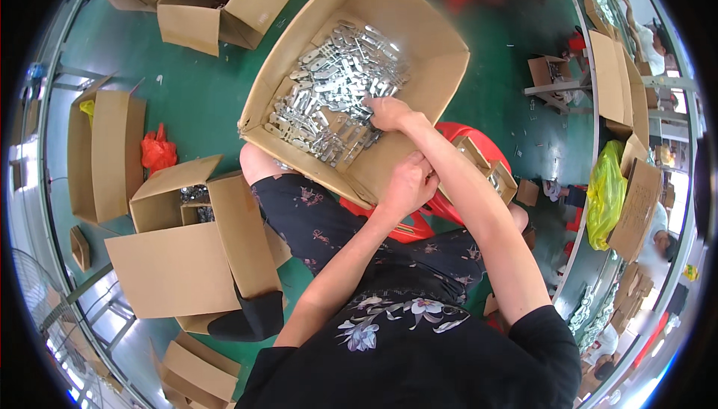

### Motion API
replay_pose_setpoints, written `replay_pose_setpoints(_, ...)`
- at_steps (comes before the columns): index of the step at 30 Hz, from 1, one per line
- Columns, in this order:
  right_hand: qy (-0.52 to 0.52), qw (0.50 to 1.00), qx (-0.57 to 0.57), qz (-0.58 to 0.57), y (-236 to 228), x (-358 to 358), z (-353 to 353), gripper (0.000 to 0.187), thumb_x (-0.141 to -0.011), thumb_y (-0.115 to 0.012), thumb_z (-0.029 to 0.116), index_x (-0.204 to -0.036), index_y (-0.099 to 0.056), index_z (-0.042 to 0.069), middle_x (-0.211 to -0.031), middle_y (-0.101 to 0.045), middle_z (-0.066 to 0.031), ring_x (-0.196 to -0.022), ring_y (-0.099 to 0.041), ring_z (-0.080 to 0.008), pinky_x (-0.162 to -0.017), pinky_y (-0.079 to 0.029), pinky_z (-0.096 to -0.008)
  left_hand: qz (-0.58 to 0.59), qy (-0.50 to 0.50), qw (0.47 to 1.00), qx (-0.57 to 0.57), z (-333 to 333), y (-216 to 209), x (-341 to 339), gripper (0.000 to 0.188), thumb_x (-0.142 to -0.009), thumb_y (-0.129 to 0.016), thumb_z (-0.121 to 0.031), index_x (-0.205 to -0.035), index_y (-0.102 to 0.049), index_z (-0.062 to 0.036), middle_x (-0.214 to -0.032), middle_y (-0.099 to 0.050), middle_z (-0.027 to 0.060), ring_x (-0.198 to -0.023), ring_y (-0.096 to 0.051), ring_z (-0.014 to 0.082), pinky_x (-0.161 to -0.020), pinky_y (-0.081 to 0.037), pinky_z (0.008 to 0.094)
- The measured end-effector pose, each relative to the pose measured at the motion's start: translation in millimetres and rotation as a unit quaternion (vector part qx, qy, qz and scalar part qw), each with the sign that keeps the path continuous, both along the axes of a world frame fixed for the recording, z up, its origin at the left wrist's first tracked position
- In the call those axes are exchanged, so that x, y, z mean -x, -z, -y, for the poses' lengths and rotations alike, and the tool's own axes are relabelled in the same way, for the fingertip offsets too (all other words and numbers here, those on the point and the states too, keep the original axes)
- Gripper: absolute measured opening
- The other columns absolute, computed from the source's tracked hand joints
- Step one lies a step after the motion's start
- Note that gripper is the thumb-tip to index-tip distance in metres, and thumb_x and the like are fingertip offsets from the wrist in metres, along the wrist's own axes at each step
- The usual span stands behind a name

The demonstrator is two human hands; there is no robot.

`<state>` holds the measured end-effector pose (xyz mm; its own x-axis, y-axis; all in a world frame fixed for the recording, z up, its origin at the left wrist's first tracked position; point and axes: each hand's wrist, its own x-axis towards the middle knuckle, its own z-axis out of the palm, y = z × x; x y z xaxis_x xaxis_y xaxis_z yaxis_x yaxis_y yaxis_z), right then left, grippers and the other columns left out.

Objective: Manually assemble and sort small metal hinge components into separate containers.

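A large open cardboard box (430, 50) stands in front of me, with many small flat silver metal parts (340, 65) heaped inside. My right hand (390, 114) reaches over its near right side, fingers curled down at the edge of the heap. Whatever those fingers grip is hidden among the metal. Just outside the near wall, my left hand (410, 185) is closed with the thumb and fingers drawn together, under the right forearm. Its contents, if any, cannot be made out.
A red plastic stool (449, 131) carrying a small cardboard box (471, 153) stands right of the large box. On my left are open cartons (172, 274) and a red plastic bag (158, 149). A workbench with a yellow-green bag (604, 196) runs along the right; people sit beyond it.
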<state>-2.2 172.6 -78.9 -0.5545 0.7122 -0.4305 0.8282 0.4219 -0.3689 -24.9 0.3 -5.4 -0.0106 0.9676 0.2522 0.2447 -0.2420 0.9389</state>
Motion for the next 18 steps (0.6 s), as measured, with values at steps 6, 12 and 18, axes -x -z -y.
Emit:
replay_pose_setpoints(6,-0.005,0.999,-0.033,-0.023,-5.6,-18.7,-5.3,0.028,-0.092,-0.062,0.015,-0.107,-0.082,0.005,-0.106,-0.079,-0.022,-0.102,-0.077,-0.0387,-0.096,-0.059,-0.047,0.045,-0.02,0.998,-0.038,-0.1,5.2,-1.4,0.013,-0.086,-0.074,0.003,-0.098,-0.071,0.0016,-0.1,-0.072,0.0182,-0.093,-0.072,0.0394,-0.082,-0.059,0.0459)
replay_pose_setpoints(12,0.209,0.939,-0.028,-0.271,-98.0,-77.7,42.7,0.018,-0.094,-0.077,0.013,-0.106,-0.08,0.0,-0.09,-0.081,-0.013,-0.077,-0.076,-0.0195,-0.076,-0.061,-0.0336,0.079,-0.031,0.996,-0.011,0.0,12.4,-4.3,0.01,-0.091,-0.072,0.002,-0.101,-0.073,0.0007,-0.099,-0.074,0.0132,-0.087,-0.075,0.028,-0.076,-0.06,0.0373)
replay_pose_setpoints(18,0.351,0.829,0.026,-0.434,-125.9,-133.7,94.8,0.018,-0.098,-0.074,-0.001,-0.114,-0.067,-0.003,-0.101,-0.079,-0.01,-0.087,-0.072,-0.0091,-0.076,-0.058,-0.0234,0.124,-0.02,0.99,0.062,0.4,3.8,-4.3,0.012,-0.096,-0.073,-0.004,-0.106,-0.076,0.0003,-0.093,-0.073,0.0117,-0.076,-0.072,0.0214,-0.07,-0.058,0.0331)
